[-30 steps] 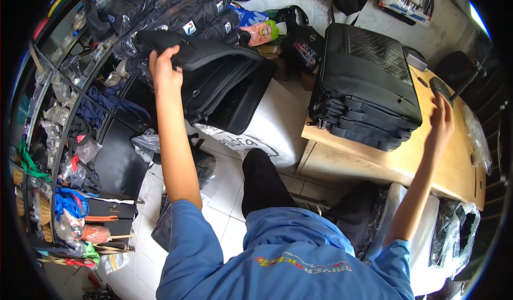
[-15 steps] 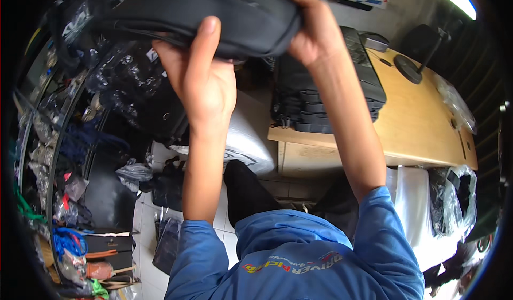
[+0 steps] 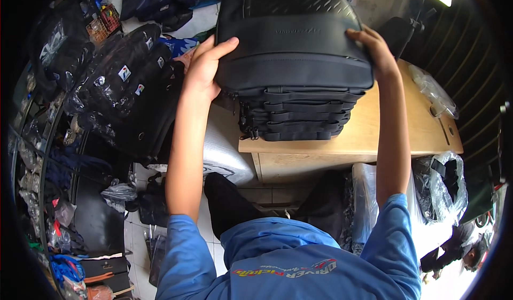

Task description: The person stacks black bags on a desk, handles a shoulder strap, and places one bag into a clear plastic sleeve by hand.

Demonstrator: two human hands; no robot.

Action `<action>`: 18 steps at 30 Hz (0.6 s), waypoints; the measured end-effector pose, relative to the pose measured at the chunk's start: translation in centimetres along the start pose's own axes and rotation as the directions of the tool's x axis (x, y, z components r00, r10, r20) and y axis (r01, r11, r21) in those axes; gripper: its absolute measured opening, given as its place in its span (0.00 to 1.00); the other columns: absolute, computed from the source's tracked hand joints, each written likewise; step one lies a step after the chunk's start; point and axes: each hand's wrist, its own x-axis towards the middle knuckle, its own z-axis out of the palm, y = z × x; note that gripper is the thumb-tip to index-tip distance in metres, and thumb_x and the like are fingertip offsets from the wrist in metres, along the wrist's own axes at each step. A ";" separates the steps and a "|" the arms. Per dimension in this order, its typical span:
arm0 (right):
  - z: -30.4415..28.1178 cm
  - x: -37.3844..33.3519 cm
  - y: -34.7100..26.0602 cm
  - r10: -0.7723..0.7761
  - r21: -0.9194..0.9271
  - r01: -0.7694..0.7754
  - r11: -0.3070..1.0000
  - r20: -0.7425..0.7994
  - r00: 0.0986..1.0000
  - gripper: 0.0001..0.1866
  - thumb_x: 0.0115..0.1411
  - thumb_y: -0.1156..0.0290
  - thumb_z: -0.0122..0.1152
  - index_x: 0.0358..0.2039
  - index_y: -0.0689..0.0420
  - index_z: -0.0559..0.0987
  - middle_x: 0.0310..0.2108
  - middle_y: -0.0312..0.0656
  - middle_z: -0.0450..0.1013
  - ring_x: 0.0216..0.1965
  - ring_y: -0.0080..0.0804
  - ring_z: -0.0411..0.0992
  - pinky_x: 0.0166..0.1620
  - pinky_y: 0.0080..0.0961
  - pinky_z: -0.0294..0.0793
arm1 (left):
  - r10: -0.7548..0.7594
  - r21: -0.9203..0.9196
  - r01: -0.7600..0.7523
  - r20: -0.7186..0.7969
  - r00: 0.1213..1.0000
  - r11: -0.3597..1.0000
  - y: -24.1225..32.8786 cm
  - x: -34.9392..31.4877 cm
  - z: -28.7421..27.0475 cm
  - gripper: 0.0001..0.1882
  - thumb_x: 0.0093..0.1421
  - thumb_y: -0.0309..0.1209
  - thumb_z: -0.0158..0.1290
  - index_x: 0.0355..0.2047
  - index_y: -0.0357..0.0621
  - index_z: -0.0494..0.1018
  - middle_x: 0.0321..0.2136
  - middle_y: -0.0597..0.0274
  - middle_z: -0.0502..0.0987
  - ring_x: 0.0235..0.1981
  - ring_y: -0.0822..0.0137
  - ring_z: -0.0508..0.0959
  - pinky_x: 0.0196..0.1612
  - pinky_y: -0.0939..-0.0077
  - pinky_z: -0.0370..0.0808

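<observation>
From where I sit at the far end of the link, the stacking looks well along: a pile of flat black bags (image 3: 299, 126) already stands at the near left part of the wooden table (image 3: 427, 131), their handles facing near, and one more black bag (image 3: 294, 70) is over the pile. I judge that bag to be almost in place; what seems left is squaring it up and letting go, neither yet done. I cannot tell whether its full weight rests on the pile, since its near edge juts out and hides the join. It lies between the two hands, ahead of the body. My left hand (image 3: 204, 70) grips its left side, thumb laid over the top, though some of the fingers are hidden. My right hand (image 3: 379, 57) clasps the right edge, fingertips on the upper face; the thumb I cannot make out. Well to the left are plastic-wrapped bags (image 3: 115, 81), and a crumpled clear wrapper (image 3: 434, 91) lies to the right on the table.
</observation>
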 end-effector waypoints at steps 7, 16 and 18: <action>-1.2 3.2 7.6 0.062 -0.846 -0.170 0.506 -0.161 0.985 0.25 0.51 0.56 0.59 0.37 0.68 0.76 0.33 0.55 0.75 0.33 0.41 0.75 0.38 0.29 0.72 | -0.223 0.494 0.318 -0.243 0.944 0.809 -6.4 5.1 -2.9 0.20 0.51 0.34 0.55 0.39 0.30 0.69 0.36 0.50 0.74 0.37 0.62 0.75 0.39 0.68 0.71; -2.8 2.6 7.7 0.097 -0.922 -0.146 0.359 -0.119 0.988 0.27 0.52 0.49 0.56 0.40 0.63 0.77 0.35 0.55 0.75 0.38 0.45 0.74 0.43 0.33 0.70 | -0.154 0.847 0.247 -0.197 0.968 0.470 -5.6 3.0 -0.6 0.28 0.56 0.46 0.51 0.33 0.22 0.71 0.24 0.50 0.75 0.26 0.68 0.76 0.29 0.74 0.72; -3.2 2.5 9.1 -0.031 -0.966 -0.104 0.239 -0.115 0.993 0.30 0.54 0.48 0.54 0.48 0.59 0.73 0.37 0.56 0.74 0.39 0.44 0.74 0.44 0.32 0.70 | -0.174 0.837 0.275 -0.217 0.961 0.473 -5.9 3.4 -0.7 0.28 0.56 0.46 0.50 0.32 0.22 0.71 0.22 0.50 0.75 0.25 0.66 0.76 0.29 0.72 0.72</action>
